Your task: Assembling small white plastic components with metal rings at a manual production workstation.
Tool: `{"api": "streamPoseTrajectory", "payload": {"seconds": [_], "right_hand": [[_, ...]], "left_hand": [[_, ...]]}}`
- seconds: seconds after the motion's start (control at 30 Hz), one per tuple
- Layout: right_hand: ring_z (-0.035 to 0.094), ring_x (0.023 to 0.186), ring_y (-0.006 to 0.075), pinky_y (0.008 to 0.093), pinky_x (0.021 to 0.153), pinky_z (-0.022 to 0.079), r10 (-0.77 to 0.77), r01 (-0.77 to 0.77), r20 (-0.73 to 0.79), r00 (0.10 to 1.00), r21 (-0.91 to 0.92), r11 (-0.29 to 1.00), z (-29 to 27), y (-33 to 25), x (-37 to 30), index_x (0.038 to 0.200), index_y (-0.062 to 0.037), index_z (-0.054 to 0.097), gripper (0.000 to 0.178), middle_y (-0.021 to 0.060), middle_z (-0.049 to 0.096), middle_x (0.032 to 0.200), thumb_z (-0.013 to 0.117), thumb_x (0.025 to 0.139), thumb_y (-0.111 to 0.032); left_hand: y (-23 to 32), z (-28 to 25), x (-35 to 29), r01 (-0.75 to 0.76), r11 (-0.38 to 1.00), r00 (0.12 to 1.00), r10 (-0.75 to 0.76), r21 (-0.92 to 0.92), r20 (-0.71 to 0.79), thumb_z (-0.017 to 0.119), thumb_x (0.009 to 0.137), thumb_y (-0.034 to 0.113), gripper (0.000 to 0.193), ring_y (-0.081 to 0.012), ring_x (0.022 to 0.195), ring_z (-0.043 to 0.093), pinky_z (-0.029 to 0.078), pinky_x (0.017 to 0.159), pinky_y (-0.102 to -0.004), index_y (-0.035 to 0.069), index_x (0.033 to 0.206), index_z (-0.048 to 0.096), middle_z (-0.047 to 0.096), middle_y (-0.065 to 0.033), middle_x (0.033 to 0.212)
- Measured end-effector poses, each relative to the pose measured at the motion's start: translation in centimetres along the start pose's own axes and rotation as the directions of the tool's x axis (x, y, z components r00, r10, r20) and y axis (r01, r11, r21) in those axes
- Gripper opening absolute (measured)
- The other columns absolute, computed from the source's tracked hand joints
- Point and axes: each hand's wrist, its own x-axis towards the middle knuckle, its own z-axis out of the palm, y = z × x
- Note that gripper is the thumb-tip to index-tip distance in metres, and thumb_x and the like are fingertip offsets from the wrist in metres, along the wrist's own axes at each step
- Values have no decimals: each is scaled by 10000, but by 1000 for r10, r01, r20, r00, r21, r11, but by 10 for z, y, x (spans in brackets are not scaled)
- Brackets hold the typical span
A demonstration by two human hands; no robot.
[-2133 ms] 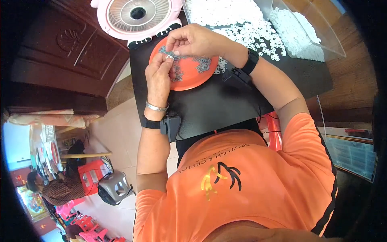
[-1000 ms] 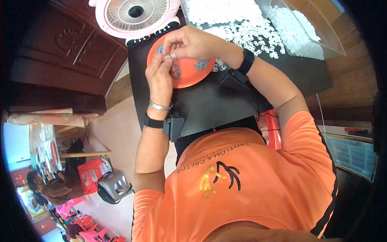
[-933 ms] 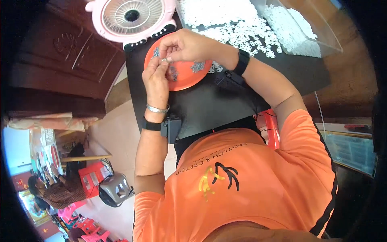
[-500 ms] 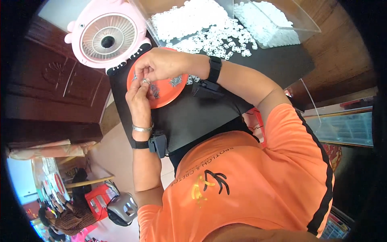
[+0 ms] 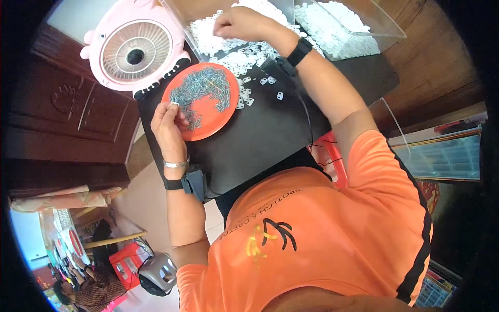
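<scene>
The right hand (image 5: pixel 241 24) had moved over the clear bin (image 5: pixel 180 16), fingers curled, hold unclear. The left hand (image 5: pixel 169 127) alone pinched a white piece (image 5: pixel 174 104) at the plate's (image 5: pixel 214 122) left edge.

A person wears a short-sleeved orange tee (image 5: pixel 327 234), w/ broad blk stripe (image 5: pixel 414 205) running along R shoulder & sleeve. Front print incl. small dk lettering (image 5: pixel 267 207) plus a brushstroke-style logo: blk half (image 5: pixel 280 234) & yellow half (image 5: pixel 253 245), both w/ finger-like strokes. L hand (image 5: pixel 169 130), bare, has silver-col. bangle (image 5: pixel 175 164) at wrist; next to it, blk strap (image 5: pixel 173 184) carries boxy dk unit (image 5: pixel 194 183). R hand (image 5: pixel 243 23), also bare, has a similar wrist strap (image 5: pixel 299 51) & blk box (image 5: pixel 280 66), w/ thin dk cable (image 5: pixel 307 114) hanging nearby. Blk lower garment (image 5: pixel 301 160) shows past hem, cut unclear.
</scene>
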Motion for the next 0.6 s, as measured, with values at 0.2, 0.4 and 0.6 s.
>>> {"api": "streamPoseTrajectory", "payload": {"seconds": [0.2, 0.4, 0.6], "right_hand": [[626, 687, 207, 328, 629, 482, 161, -126, 299, 941, -134, 983, 15, 22, -33, 809, -102, 676, 162, 67, 659, 741, 668, 662, -168], [622, 731, 244, 348, 659, 483, 236, -156, 281, 930, -281, 947, 27, 28, -35, 810, -102, 669, 155, 72, 654, 745, 655, 672, -171], [598, 641, 193, 317, 624, 468, 190, -163, 142, 972, -181, 970, 29, 44, -43, 855, -50, 659, 153, 71, 640, 704, 645, 751, -161]], "left_hand": [[2, 0, 0, 14, 999, 1000, -14, -32, 12, 492, 844, 83, 101, -85, 525, 454, 383, 497, -208, 52, 754, 526, 498, -5, 622], [3, 3, -2, 25, 1000, 999, -24, -9, 26, 497, 842, 78, 99, -84, 526, 452, 379, 495, -207, 57, 749, 525, 503, -9, 632], [5, 7, -5, 19, 999, 998, -17, -30, 63, 496, 841, 78, 104, -82, 532, 445, 375, 506, -209, 57, 742, 517, 495, -5, 629]]}}
